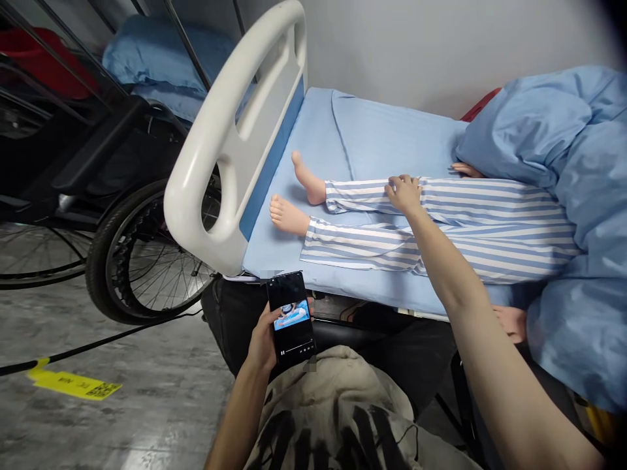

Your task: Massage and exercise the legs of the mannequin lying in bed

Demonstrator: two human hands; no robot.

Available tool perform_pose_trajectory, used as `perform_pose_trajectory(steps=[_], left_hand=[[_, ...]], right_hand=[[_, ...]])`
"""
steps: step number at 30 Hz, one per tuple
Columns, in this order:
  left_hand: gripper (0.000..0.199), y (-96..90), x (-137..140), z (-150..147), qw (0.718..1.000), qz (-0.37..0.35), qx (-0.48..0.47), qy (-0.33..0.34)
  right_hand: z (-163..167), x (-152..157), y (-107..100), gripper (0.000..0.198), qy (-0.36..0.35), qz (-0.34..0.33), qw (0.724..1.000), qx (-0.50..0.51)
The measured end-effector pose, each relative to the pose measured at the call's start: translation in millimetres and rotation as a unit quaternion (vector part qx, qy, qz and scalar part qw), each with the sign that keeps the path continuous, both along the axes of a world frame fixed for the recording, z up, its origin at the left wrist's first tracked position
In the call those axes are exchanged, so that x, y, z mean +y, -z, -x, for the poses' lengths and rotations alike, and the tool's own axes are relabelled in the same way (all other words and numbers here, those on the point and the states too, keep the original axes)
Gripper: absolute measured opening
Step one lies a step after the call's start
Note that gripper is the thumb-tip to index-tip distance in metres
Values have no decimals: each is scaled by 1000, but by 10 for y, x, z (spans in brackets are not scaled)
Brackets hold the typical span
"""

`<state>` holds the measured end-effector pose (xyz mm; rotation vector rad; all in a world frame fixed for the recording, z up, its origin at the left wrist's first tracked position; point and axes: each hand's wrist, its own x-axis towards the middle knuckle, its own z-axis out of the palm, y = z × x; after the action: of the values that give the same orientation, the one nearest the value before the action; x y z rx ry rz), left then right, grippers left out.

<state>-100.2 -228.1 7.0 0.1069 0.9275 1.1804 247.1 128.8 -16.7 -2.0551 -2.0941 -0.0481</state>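
Observation:
My left hand (264, 336) is closed around a black smartphone (292, 349), held upright over my lap. Its screen plays a video with a blue-and-white picture in the middle. My right hand (405, 193) reaches across the bed and rests on the far leg of a lying figure, fingers apart on the cloth. The figure wears blue-and-white striped trousers (490, 202); its bare feet, the far foot (309, 181) and the near foot (290, 217), look like a mannequin's. Its near hand (512, 323) shows at the bed's edge, its far hand (467, 170) beside the hip. The upper body is hidden.
A white bed end board (203, 140) stands beyond the feet. A bunched blue quilt (582, 163) covers the right end of the bed sheet (392, 127). To the left are a wheelchair wheel (147, 261), a red basin (46, 62) and a yellow tag (76, 383) on a black cable.

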Motion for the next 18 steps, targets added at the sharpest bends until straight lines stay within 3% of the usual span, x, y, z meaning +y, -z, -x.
perform_pose_trajectory(steps=[5, 10, 14, 18], left_hand=[[48, -37, 3, -8, 1000, -2, 5, 9], [53, -28, 25, -34, 1000, -5, 12, 26], [53, 3, 34, -86, 999, -7, 21, 37], [53, 40, 5, -121, 999, -6, 17, 48]], right_hand=[[-16, -139, 26, 49, -7, -31, 999, -3], [-1, -645, 82, 48, -80, -97, 991, 37], [96, -1167, 68, 42, -158, -69, 984, 44], [1, -1446, -13, 42, -165, -36, 985, 48]])
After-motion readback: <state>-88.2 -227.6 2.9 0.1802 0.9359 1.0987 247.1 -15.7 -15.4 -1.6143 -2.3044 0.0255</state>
